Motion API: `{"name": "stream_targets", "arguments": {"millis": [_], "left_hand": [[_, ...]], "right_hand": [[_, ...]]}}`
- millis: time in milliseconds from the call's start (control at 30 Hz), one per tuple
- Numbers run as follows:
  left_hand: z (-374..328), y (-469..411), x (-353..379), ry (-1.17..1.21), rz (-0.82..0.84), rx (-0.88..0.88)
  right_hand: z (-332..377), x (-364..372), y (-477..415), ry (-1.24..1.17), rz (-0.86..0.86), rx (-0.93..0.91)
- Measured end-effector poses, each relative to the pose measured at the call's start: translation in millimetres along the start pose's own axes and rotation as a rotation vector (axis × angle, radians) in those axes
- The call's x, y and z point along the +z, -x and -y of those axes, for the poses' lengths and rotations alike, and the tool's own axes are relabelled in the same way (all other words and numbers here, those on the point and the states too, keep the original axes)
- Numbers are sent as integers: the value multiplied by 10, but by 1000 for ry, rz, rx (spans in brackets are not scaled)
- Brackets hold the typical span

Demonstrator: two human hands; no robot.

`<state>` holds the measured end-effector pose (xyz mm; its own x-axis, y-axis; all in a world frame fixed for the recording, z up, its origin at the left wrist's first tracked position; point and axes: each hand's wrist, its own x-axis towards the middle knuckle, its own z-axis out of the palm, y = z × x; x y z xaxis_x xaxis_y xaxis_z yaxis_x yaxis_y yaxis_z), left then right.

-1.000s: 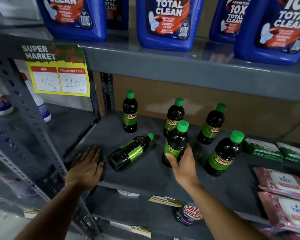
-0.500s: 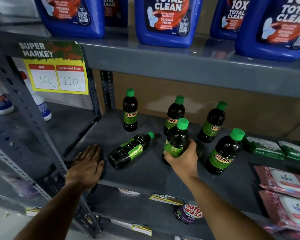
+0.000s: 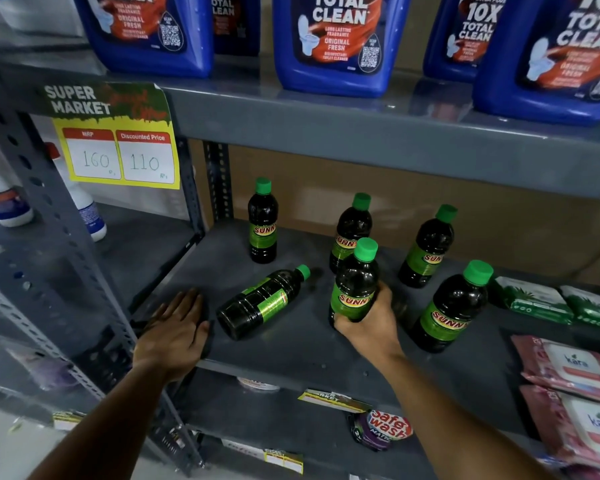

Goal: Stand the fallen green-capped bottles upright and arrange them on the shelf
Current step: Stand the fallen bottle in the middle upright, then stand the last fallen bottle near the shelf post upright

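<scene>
Currently the step in hand appears to be positioning an upright bottle: the right hand (image 3: 368, 323) has its fingers (image 3: 383, 294) clamped around the lower body of the held bottle (image 3: 354, 282), which stands vertical with its green cap up; whether its base rests on the shelf (image 3: 291, 351) or sits just above it cannot be told, since the hand covers the base. One fallen bottle (image 3: 262, 303) lies on its side just left of the held bottle, cap pointing toward it and base toward the shelf's front edge. The left hand (image 3: 177, 327) lies flat on the shelf just left of the fallen bottle's base, fingers together and extended, gripping nothing. Four further bottles stand upright around the held bottle: one behind and left (image 3: 263, 223), one directly behind (image 3: 352, 230), one behind and right (image 3: 428, 247), one near its right side (image 3: 454, 306). The next move likely calls for releasing the held bottle in line with its neighbours, then grasping the fallen bottle around its body and tipping it onto its base.
</scene>
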<state>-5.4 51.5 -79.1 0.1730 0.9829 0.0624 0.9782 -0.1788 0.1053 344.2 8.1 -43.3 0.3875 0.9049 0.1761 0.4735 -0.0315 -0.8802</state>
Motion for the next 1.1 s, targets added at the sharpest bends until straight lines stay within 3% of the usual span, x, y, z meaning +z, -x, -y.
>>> {"name": "stream_targets", "arguments": {"millis": [467,600,667,700,767,933,1100], "left_hand": [[-2,3,1,-15,10,-8],[-25,6,-18,-11,15,-10],[-30,20,-30,-15,3,-5],[-35,26,-35,-12,-3,2],[-34,40,-41,14,-2,11],[-17,50,-23,31,-13,21],[15,33,33,34,-15,9]], "right_hand": [[-27,55,76,27,-4,-16],[142,139,450,196,-358,-377],[245,296,644,127,-176,-528],[326,382,697,93,-18,-484],[499,589,702,17,240,-222],[829,1053,275,-186,154,460],[950,1241,118,-123,172,553]]}}
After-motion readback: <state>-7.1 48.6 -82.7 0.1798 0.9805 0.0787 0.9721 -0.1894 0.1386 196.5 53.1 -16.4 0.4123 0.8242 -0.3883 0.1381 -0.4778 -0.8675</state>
